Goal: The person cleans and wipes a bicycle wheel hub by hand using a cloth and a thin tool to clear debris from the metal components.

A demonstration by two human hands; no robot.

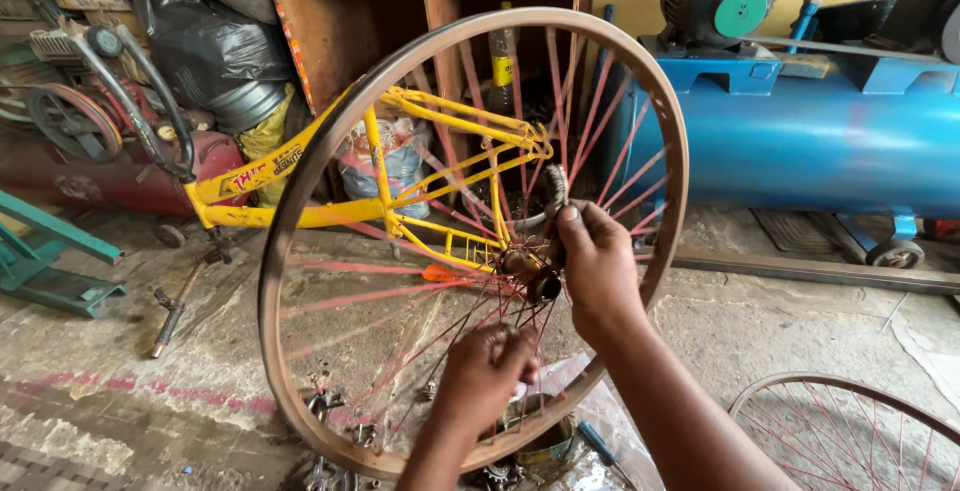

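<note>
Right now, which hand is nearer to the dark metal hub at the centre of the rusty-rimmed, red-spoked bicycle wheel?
Right. The right hand grips at the dark metal hub, fingers against it. The left hand is lower, among the red spokes near the bottom of the rusty rim.

left hand [487, 366]: raised, fingers curled shut | right hand [597, 263]: higher, thumb up, fingers closed
</note>
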